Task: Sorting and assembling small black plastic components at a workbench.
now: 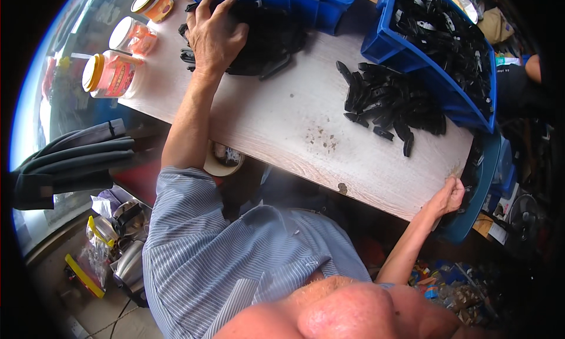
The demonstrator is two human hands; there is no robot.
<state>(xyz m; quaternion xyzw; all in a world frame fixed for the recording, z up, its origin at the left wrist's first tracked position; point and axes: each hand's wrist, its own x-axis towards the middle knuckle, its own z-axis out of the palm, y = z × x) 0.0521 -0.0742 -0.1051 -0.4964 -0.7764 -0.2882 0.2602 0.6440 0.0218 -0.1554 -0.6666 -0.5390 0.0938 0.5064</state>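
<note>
The left hand (215, 36) is over the heap of black parts (268, 45) toward the far left corner of the tabletop (265, 121), its fingers spread and bent down among them; whether they grip a piece is hidden. The right hand (450, 195) is at the right edge, close to the near right corner, with fingers and thumb drawn together; I cannot tell whether anything is pinched between them.

Between the hands, a second, looser pile of slim black pieces (388, 100) lies toward the right edge, several strays spreading out from it. Brown specks (321, 139) dot the surface between that pile and the near edge, which has a chipped dark spot (342, 188).

Along the left edge stand three lidded jars (115, 75), the nearest with a yellow lid. A blue bin (318, 9) sits at the far edge, behind the heap, and another blue bin (376, 43), full of black pieces, at the far right corner. Past the right edge, lower down, is a teal tub (493, 177). A pale bowl (219, 167) shows below the near edge.
</note>
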